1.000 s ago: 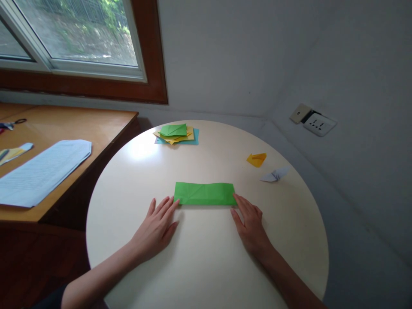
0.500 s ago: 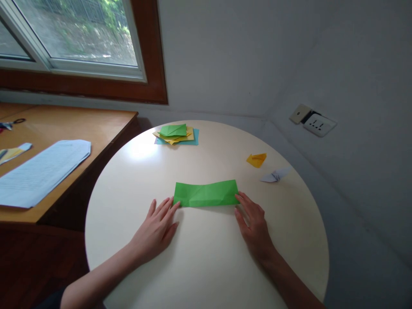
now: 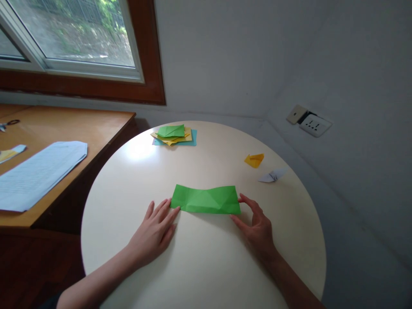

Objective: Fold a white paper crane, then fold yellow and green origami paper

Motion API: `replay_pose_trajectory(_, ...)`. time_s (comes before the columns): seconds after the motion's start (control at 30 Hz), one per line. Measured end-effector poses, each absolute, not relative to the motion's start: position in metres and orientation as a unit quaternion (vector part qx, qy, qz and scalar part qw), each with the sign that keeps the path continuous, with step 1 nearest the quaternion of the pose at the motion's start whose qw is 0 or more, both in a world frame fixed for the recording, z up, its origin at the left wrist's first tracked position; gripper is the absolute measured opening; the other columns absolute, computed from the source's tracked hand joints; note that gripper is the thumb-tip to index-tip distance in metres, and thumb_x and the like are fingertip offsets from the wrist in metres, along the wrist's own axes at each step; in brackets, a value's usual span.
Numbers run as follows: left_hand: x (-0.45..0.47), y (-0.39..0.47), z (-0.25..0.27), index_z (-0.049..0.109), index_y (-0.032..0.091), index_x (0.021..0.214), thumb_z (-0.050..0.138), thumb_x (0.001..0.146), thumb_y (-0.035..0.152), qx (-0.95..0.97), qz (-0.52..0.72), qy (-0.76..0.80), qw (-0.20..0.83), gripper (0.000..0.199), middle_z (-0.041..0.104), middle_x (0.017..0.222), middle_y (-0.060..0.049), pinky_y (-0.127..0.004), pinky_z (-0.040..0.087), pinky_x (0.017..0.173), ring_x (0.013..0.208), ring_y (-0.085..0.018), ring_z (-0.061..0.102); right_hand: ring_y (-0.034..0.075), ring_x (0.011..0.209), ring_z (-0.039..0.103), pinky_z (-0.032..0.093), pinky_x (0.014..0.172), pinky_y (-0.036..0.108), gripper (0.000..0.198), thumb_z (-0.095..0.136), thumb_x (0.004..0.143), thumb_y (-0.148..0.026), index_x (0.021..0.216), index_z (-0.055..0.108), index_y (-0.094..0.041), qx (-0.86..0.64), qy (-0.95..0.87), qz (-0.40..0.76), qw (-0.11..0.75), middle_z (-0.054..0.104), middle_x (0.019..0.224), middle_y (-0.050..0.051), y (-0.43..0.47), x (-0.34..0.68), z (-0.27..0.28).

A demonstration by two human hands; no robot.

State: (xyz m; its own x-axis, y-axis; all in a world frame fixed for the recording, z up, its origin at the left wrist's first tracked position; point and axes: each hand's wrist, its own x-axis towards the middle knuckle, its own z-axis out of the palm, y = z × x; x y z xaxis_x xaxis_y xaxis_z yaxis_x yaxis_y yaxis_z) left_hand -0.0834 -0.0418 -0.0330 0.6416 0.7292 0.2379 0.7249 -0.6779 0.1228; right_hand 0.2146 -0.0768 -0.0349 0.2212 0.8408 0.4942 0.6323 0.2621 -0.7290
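While both hands rest on the round desk (image 3: 206, 266), one green strip (image 3: 202, 201) lies between them near its middle, creased, its far edge dipping at the centre. The left hand (image 3: 154, 236) is laid palm down with its fingers slightly parted, a couple of fingertips on the strip's left end, gripping nothing. The right hand (image 3: 257, 231) is loosely curved at the other end, thumb by the near edge and fingers by the right edge, well apart; I cannot tell whether it has hold of the paper.

Two small folded pieces lie beyond the right hand: one yellow fold (image 3: 255, 160) and, just nearer, one white fold (image 3: 271, 176). At the far rim sits one pile (image 3: 172, 134), with green on top, yellow below and blue at the bottom; its sheets cannot be counted.

To the left stands a second, brown desk (image 3: 99, 119), bearing one stack of white papers (image 3: 45, 171), a yellow-and-white scrap (image 3: 12, 153) and a black loop (image 3: 13, 122). One window (image 3: 86, 34) is set in the pale wall (image 3: 225, 56); to the right are one socket (image 3: 316, 125) and one plate (image 3: 296, 114).
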Motion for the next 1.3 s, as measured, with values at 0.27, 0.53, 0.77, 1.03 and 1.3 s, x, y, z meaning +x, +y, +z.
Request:
replay_pose_trajectory(0.27,-0.083,-0.043,-0.031,0.039,0.02,0.134,0.037,0.09,0.025,0.902,0.136,0.41,0.023,0.044,0.042,0.138,-0.013,-0.057,0.023,0.105,0.133,-0.028,0.029,0.02,0.09,0.06,0.048,0.086,0.041,0.059,0.069,0.07,-0.035,0.124,0.051,-0.022,-0.611,-0.569,0.151,0.53,0.065,0.084,0.004,-0.075,0.213,-0.039)
replay_pose_trajectory(0.53,-0.081,-0.046,-0.027,0.022,0.02,0.14,0.041,0.089,0.023,0.885,0.207,0.416,0.014,0.055,0.032,0.141,-0.019,-0.055,0.032,0.102,0.13,-0.031,0.034,0.017,0.075,0.067,0.035,0.086,0.038,0.009,0.06,0.079,-0.015,0.084,0.063,-0.023,-0.538,-0.68,-0.156,0.473,0.07,0.076,-0.002,-0.078,0.209,-0.019)
replay_pose_trajectory(0.77,-0.081,-0.051,-0.018,0.02,0.021,0.14,0.043,0.084,0.009,0.91,0.283,0.303,-0.008,0.062,0.038,0.137,-0.017,-0.051,0.034,0.104,0.131,-0.028,0.033,0.021,0.104,0.061,0.021,0.099,0.043,0.022,0.048,0.083,-0.012,0.09,0.065,-0.025,-0.498,-0.788,-0.09,0.352,0.071,0.095,0.002,-0.082,0.192,-0.026)
replay_pose_trajectory(1.03,-0.065,-0.055,-0.006,0.034,0.014,0.132,0.041,0.085,0.011,0.939,0.267,0.217,0.012,0.047,0.049,0.131,-0.015,-0.048,0.031,0.107,0.13,-0.023,0.035,0.026,0.113,0.054,0.02,0.1,0.051,0.025,0.045,0.089,-0.027,0.105,0.064,-0.026,-0.536,-0.801,-0.059,0.261,0.062,0.118,0.011,-0.074,0.191,-0.044)
replay_pose_trajectory(1.3,0.001,-0.049,0.001,0.043,0.011,0.128,0.035,0.092,0.032,0.94,0.172,0.292,0.038,0.043,0.05,0.131,-0.015,-0.05,0.026,0.108,0.126,-0.026,0.041,0.02,0.103,0.059,0.011,0.102,0.045,0.024,0.045,0.089,-0.022,0.109,0.059,-0.025,-0.536,-0.796,-0.049,0.277,0.067,0.109,0.005,-0.076,0.188,-0.037)
